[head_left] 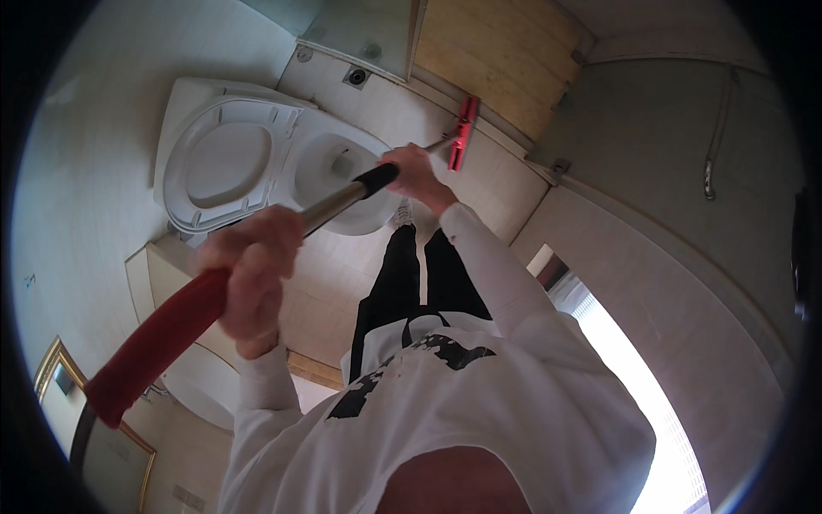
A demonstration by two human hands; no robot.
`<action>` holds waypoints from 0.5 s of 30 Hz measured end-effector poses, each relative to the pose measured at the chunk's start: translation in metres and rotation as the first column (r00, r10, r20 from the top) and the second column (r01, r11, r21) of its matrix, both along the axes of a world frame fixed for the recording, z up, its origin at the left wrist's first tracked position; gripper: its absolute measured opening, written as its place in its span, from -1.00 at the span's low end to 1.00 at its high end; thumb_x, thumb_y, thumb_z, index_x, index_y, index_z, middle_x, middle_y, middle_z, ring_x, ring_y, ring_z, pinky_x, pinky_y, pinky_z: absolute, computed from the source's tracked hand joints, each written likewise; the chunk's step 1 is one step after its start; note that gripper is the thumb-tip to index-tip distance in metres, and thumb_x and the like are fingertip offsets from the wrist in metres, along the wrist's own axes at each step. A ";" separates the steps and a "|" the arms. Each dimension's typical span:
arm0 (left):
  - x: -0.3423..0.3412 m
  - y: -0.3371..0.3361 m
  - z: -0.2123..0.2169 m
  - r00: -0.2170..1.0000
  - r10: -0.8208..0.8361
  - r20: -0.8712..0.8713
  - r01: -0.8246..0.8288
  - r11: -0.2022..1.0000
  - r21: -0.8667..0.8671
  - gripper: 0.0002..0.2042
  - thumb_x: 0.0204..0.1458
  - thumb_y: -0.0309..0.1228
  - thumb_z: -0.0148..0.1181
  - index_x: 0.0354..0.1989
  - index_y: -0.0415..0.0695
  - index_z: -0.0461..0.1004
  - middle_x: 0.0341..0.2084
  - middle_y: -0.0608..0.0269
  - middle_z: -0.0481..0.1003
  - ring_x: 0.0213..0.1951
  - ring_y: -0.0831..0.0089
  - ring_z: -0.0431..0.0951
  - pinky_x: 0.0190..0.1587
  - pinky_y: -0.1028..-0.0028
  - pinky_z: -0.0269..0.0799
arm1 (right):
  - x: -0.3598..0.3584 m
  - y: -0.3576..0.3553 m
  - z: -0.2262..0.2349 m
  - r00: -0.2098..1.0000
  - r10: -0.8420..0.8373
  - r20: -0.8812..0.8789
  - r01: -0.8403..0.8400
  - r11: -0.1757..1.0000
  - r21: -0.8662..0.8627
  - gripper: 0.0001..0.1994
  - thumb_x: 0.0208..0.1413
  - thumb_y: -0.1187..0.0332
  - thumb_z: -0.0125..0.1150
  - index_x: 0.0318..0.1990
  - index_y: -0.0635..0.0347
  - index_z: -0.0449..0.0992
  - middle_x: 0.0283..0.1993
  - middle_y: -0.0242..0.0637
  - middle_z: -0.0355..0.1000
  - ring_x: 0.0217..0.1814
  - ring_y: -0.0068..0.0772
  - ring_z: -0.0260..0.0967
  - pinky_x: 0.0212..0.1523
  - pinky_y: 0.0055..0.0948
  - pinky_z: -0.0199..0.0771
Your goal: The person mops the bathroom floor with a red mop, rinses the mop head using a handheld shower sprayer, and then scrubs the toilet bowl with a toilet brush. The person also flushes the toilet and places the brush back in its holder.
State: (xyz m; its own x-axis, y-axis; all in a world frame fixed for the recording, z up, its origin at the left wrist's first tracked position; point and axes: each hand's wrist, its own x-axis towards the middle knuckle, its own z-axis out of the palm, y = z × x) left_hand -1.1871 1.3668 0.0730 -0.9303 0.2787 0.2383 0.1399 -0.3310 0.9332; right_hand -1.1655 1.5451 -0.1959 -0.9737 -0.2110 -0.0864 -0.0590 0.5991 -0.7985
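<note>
A long-handled mop (332, 206) slants across the view from lower left to upper right. Its thick red foam grip comes up close at the lower left, and my left hand (253, 270) is wrapped round the pole where the grip ends. Farther down, just past a black collar, my right hand (415, 176) closes round the thinner part of the pole. The narrow red mop head (463, 133) rests on the tiled floor (411, 111), beside the low sill of a glass-walled area. Whether its working edge is sponge or rubber is too small to tell.
Left of my feet stands a white toilet (377, 218) with its lid and seat (227, 163) raised. A floor drain (356, 76) lies beyond it. Glass panels (364, 34) edge a wooden floor section (497, 51). A basin (201, 385) and gold-framed mirror (147, 480) are at lower left.
</note>
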 end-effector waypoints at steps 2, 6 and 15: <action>0.002 -0.005 0.020 0.999 0.032 -0.020 -0.034 0.997 -0.067 -0.84 -0.01 -0.52 -0.13 -0.62 -0.10 0.17 -0.78 0.28 0.21 -0.70 0.44 0.14 -0.50 0.37 0.15 | -0.014 -0.016 0.010 0.996 0.093 0.000 -0.093 0.995 -0.022 -0.92 -0.34 0.31 0.19 -0.64 0.02 0.43 -0.60 -0.30 0.39 -0.45 -0.16 0.38 -0.35 -0.31 0.31; 0.022 0.007 0.046 0.980 0.199 0.012 -0.193 0.962 -0.192 -0.78 -0.05 -0.46 -0.12 -0.69 -0.04 0.08 -0.79 0.37 0.11 -0.70 0.48 0.04 -0.51 0.38 0.06 | -0.028 -0.033 0.023 0.975 0.223 -0.002 -0.223 0.973 -0.062 -0.93 -0.36 0.35 0.17 -0.64 0.05 0.42 -0.59 -0.30 0.40 -0.46 -0.15 0.38 -0.42 -0.26 0.32; 0.093 0.102 0.071 0.982 0.174 -0.074 -0.186 0.954 -0.234 -0.75 -0.22 -0.65 0.11 -0.76 -0.16 0.18 -0.83 0.28 0.24 -0.77 0.35 0.20 -0.62 0.38 0.17 | 0.036 0.018 0.041 0.949 0.279 -0.146 -0.314 0.881 -0.354 -0.91 -0.30 0.29 0.19 -0.66 0.00 0.43 -0.61 -0.35 0.39 -0.45 -0.17 0.38 -0.35 -0.24 0.27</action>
